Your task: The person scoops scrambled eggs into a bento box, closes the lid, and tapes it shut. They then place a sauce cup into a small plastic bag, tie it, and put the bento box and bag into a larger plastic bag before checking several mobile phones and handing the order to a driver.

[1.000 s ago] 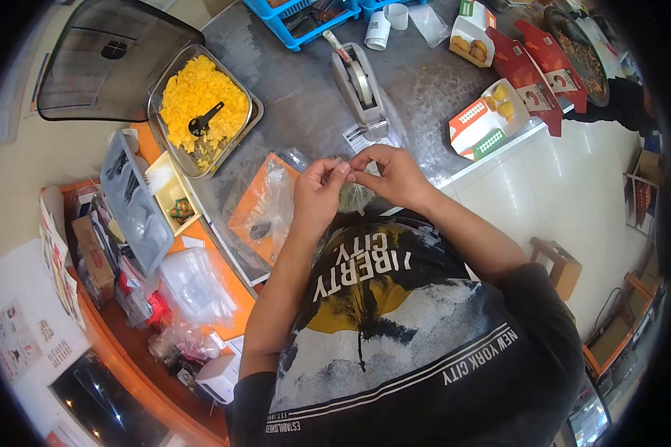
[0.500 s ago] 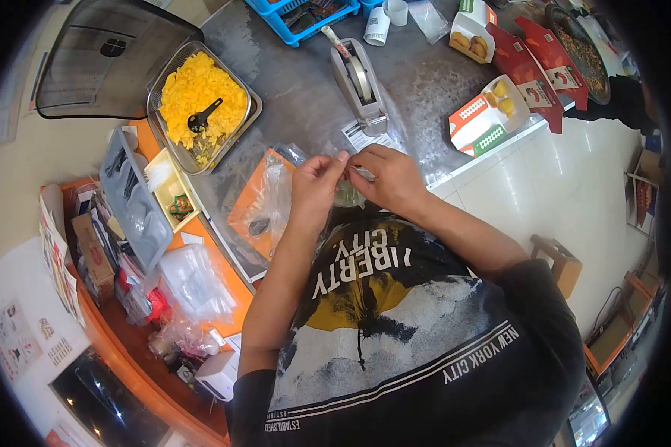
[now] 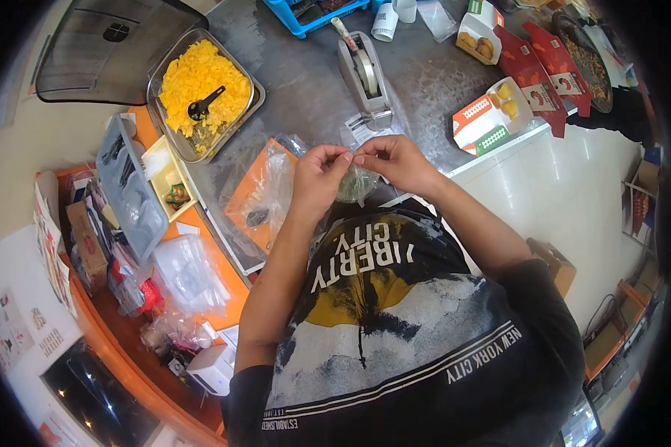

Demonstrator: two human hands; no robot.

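Note:
My left hand [image 3: 317, 177] and my right hand [image 3: 397, 159] meet over the near edge of the grey counter [image 3: 306, 97], fingertips pinched together at the top of a small clear plastic bag [image 3: 356, 182] with greenish contents that hangs between them. Just beyond the hands stands a grey tape dispenser [image 3: 365, 78], with a paper slip [image 3: 358, 134] lying at its foot.
A metal tray of yellow food [image 3: 201, 82] with a black scoop [image 3: 203, 108] sits at far left. An orange sheet under clear bags [image 3: 265, 190] lies left of my hands. Open red and white snack boxes [image 3: 492, 112] are at right, a blue basket [image 3: 313, 11] at the back.
Both hands stayed pinched on the small bag, dipping slightly and then lifting a little toward the tape dispenser. The view has shifted a bit.

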